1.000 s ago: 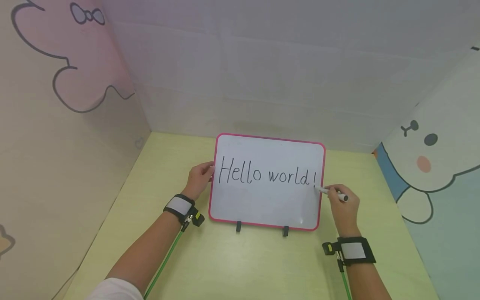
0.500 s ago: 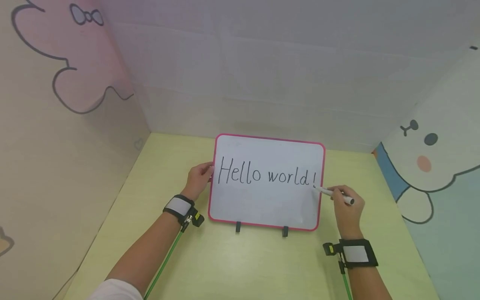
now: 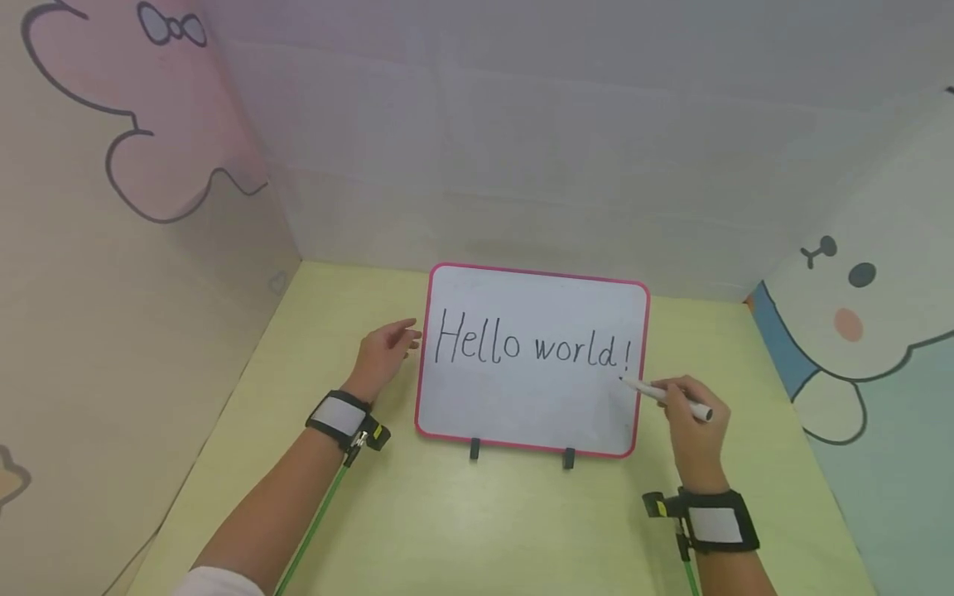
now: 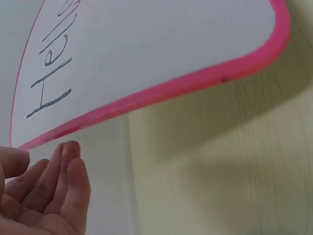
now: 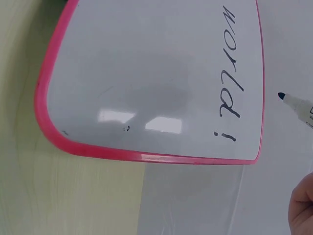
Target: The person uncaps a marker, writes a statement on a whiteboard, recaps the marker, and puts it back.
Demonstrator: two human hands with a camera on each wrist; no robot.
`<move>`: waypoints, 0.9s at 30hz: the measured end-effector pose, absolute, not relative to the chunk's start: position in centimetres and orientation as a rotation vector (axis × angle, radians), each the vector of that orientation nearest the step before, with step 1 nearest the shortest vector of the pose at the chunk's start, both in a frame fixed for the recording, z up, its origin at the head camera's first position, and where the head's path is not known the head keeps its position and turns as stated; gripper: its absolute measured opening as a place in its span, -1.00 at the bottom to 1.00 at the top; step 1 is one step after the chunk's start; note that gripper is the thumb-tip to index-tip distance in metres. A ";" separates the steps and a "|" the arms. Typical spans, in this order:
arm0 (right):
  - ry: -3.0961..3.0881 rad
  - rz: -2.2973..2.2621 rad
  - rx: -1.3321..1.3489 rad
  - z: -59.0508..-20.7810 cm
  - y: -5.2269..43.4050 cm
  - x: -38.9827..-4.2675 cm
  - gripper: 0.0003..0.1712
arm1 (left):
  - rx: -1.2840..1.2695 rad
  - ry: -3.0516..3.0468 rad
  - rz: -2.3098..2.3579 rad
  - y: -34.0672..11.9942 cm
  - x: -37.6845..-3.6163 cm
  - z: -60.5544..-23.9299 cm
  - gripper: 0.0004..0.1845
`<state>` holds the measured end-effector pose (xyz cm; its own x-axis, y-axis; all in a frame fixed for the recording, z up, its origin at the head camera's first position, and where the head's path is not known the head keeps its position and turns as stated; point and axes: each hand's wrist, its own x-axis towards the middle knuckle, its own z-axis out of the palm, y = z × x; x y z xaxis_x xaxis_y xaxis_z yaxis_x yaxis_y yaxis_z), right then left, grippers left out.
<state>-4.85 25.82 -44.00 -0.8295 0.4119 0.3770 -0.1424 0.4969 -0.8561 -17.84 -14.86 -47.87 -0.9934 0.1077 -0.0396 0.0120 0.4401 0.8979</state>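
Note:
A whiteboard [image 3: 522, 406] with a pink frame stands tilted back on the table, with "Hello world!" written on it in black. My right hand [image 3: 698, 426] grips a white marker [image 3: 656, 391], its dark tip uncapped. In the right wrist view the marker [image 5: 299, 108] is held off the board's surface, and only a little of the right hand [image 5: 302, 205] shows. At the board's left edge is my left hand [image 3: 380, 358], its fingers loosely spread. The left wrist view has the left hand [image 4: 49, 196] just below the pink frame [image 4: 161, 90], apart from it, holding nothing.
Two small black feet [image 3: 474, 449] support the board's lower edge on the pale yellow table [image 3: 492, 530]. A white wall [image 3: 522, 165] rises behind, and side walls carry cartoon drawings. Each wrist wears a black strap with a small camera and a green cable.
My left hand has let go of the board's left edge and moved slightly left. My right hand has drawn the marker back from the exclamation mark, down and to the right.

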 end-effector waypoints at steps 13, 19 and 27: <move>-2.183 1.428 -0.322 -43.9 26.3 -3.7 -0.77 | 0.002 2.712 0.735 -19.9 -16.2 -51.3 -0.35; -2.166 1.482 -0.339 -43.6 26.0 -3.6 -0.77 | 0.045 2.777 0.588 -19.9 -15.8 -52.5 -0.62; -2.166 1.527 -0.365 -43.2 26.0 -3.3 -0.77 | 0.103 2.805 0.653 -19.7 -15.8 -52.7 -0.80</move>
<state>-3.25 26.00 -43.21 -0.8579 0.4659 0.2165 -0.0472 0.3482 -0.9362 -15.81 -19.72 -52.75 -0.9639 0.1266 -0.2341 0.0103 0.8967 0.4426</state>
